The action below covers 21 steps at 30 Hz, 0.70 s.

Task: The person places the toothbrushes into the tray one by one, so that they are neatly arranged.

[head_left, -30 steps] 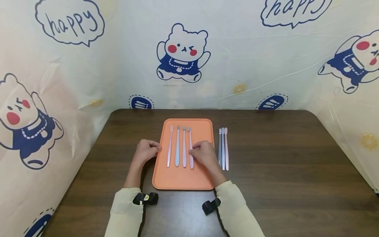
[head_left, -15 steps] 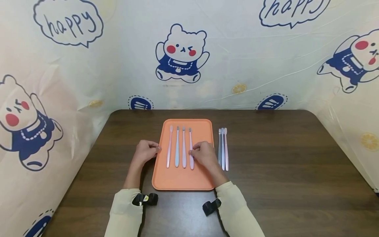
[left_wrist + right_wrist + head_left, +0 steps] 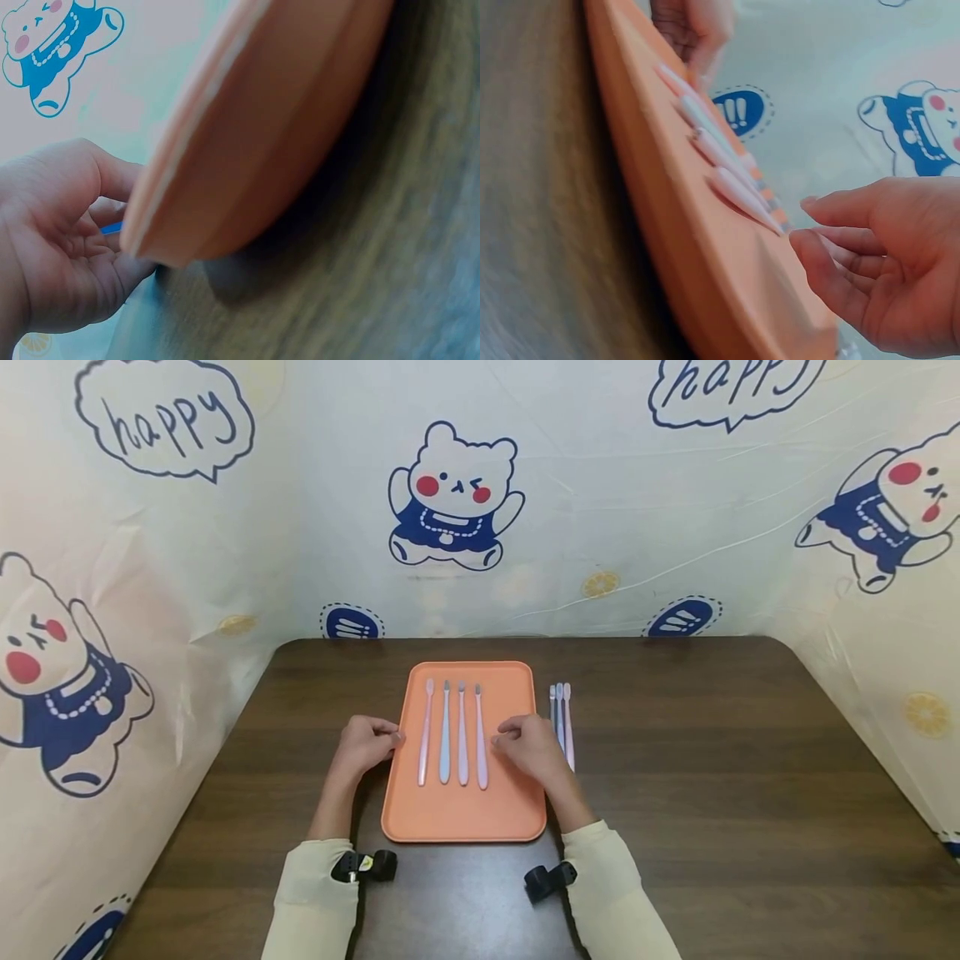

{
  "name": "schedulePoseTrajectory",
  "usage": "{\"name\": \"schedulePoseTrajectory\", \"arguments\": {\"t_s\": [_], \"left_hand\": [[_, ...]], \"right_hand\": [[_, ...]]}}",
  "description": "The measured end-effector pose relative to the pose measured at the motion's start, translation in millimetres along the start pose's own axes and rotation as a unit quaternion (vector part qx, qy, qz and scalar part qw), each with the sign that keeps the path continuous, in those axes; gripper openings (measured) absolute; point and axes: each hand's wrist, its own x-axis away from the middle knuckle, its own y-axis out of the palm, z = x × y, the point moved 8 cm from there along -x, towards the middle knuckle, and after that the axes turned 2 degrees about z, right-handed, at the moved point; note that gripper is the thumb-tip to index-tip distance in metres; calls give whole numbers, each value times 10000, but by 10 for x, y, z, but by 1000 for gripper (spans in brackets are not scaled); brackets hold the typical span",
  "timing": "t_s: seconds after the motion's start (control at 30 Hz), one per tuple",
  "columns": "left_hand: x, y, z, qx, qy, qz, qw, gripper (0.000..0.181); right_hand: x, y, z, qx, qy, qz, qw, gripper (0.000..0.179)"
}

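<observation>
An orange tray (image 3: 465,818) lies on the table, bearing several toothbrushes side by side with their heads pointing away. From the left they are a pink toothbrush (image 3: 425,735), a light blue toothbrush (image 3: 446,739), a mauve toothbrush (image 3: 462,743) and another pink toothbrush (image 3: 481,752). My left hand (image 3: 367,745) holds the tray's left rim between thumb and fingers, as the left wrist view shows. Over the tray's right side, my right hand (image 3: 531,747) is apart from the rightmost toothbrush, its thumb and fingertips loosely parted with nothing between them.
Three more toothbrushes (image 3: 567,714) lie close together on the dark wooden table (image 3: 712,777), right of the tray and partly hidden behind my right hand. A printed cloth (image 3: 570,510) hangs behind the table and at both sides.
My right hand has let go of the rightmost pink toothbrush on the tray and shifted to the right. That toothbrush has straightened a little. The left hand stays at the rim.
</observation>
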Motion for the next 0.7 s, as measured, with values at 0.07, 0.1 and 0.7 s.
{"name": "schedulePoseTrajectory", "arguments": {"t_s": [0.07, 0.1, 0.7], "left_hand": [[-6, 5, -6, -5, -12, 16, 10000, 29], [-9, 4, -8, -17, -20, 26, 10000, 29], [1, 12, -5, -27, 17, -33, 10000, 31]], "right_hand": [[7, -62, 18, 31, 2, 53, 10000, 23], [9, -90, 29, 46, 6, 69, 10000, 23], [-26, -629, 505, -420, 656, 110, 9969, 28]]}}
